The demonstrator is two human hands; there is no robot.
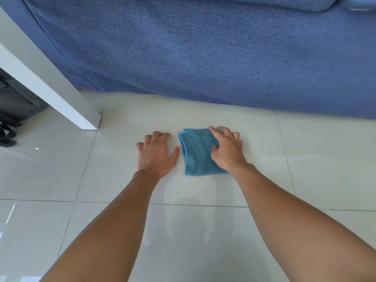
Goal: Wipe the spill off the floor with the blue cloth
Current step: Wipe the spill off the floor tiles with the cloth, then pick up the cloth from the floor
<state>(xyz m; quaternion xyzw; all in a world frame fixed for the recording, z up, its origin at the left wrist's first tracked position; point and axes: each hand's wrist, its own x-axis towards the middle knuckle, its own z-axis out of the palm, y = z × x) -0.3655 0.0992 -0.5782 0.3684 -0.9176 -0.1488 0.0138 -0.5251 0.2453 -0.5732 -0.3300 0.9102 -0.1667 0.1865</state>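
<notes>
Blue cloth (198, 153) under right hand (227, 151)

A single head-worn wide-angle view looks steeply down and forward, close above pale floor tiles (203, 231); a blue sofa base (203, 58) fills the top, both forearms entering from below.

Left arm: bare forearm stretched forward from the lower left, wrist straight. Left hand (155, 153): palm down, flat, fingers spread and slightly curled at the tips, thumb angled out to the right; holds nothing. Right arm: bare forearm stretched forward from the lower right, angled inward. Right hand (227, 149): palm down, fingers splayed, pressing flat; nothing gripped between fingers.
</notes>
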